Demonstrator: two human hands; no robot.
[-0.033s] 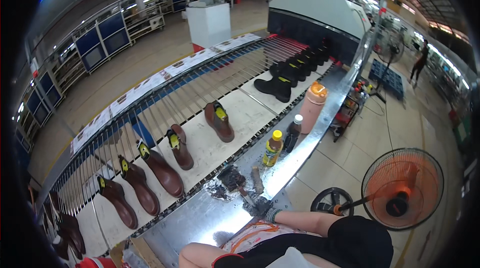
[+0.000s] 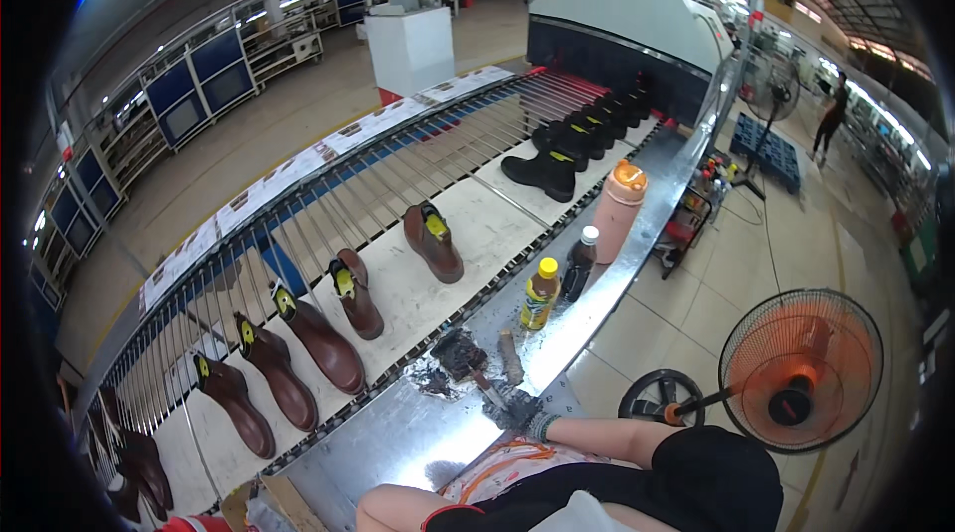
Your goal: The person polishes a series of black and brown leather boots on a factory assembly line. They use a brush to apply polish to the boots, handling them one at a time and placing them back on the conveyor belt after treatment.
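Observation:
My right hand, in a dark, stained glove, rests low over the metal ledge. Its fingers are closed round the wooden handle of a brush, whose blackened end lies in a dark smeared patch. Beside it is a short brownish stick-like piece. My left forearm enters at the lower edge, but the left hand is out of sight. Across the ledge, brown ankle boots stand on a pale conveyor; a brown boot is among the closest, showing yellow-green inside its opening.
A yellow-capped bottle, a dark bottle with white cap and a pink tumbler line the ledge. Black boots stand farther along the conveyor before a large machine. An orange fan stands at right.
The view has shifted very slightly. My right hand, the brush and the boots keep their places.

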